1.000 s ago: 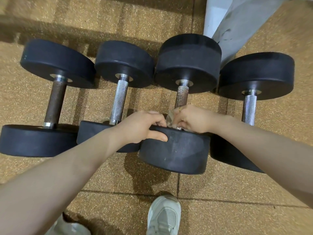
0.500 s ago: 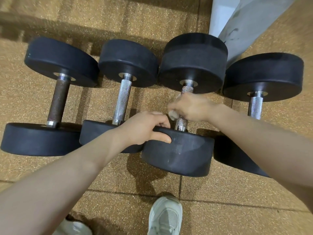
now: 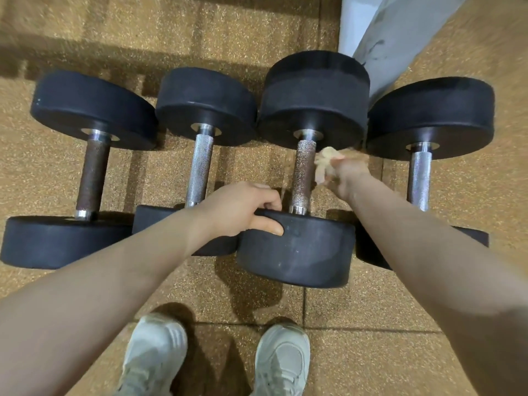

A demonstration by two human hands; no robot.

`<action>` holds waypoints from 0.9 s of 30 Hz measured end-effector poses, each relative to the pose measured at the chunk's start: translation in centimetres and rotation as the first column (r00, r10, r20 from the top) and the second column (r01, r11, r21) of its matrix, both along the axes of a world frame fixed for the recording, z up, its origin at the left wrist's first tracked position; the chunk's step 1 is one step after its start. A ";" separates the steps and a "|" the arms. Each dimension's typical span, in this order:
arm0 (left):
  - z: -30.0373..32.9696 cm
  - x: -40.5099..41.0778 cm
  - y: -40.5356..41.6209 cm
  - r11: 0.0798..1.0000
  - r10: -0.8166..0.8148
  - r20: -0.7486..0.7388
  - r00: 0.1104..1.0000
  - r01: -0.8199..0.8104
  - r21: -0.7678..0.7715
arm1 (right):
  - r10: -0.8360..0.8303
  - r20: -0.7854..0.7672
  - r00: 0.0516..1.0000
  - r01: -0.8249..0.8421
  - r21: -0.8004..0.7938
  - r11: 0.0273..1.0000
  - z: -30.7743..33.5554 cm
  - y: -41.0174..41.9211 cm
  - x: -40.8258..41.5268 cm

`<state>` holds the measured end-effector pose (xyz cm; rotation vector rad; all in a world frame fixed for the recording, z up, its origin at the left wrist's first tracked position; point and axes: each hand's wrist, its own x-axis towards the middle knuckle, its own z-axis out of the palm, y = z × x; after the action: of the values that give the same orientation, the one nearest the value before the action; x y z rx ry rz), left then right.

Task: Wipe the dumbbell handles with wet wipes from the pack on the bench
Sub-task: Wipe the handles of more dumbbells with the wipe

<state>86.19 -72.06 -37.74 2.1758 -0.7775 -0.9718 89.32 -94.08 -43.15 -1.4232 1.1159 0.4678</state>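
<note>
Several black dumbbells lie side by side on the floor. The third from the left has a speckled, rusty handle [image 3: 303, 174] that is fully uncovered. My left hand [image 3: 243, 208] grips the rim of its near weight [image 3: 297, 250], fingers curled over the top edge and thumb on the side. My right hand [image 3: 344, 174] is blurred just right of that handle, off the bar, holding a crumpled wet wipe [image 3: 324, 162]. The leftmost dumbbell handle [image 3: 93, 178] is dark brown; the second handle [image 3: 200, 170] and the rightmost handle [image 3: 418, 178] are bright metal.
The floor is brown speckled rubber tile [image 3: 371, 304]. A grey and white bench leg or frame [image 3: 394, 32] rises behind the dumbbells at the upper right. My two pale sneakers [image 3: 281, 361] stand at the bottom, close to the near weights.
My right hand slid up the third dumbbell's handle with the wipe, then came off it to the right. My left hand kept its grip on the near weight.
</note>
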 end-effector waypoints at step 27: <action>5.2 2.2 -3.3 0.944 -0.329 0.079 0.941 0.325 0.066 | -0.067 0.140 0.988 0.087 -0.145 0.986 13.0 -0.3 -8.1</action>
<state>88.42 -75.40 -32.58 2.1880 -1.1982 -1.0708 81.22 -94.37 -30.11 -1.5137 1.1110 0.2320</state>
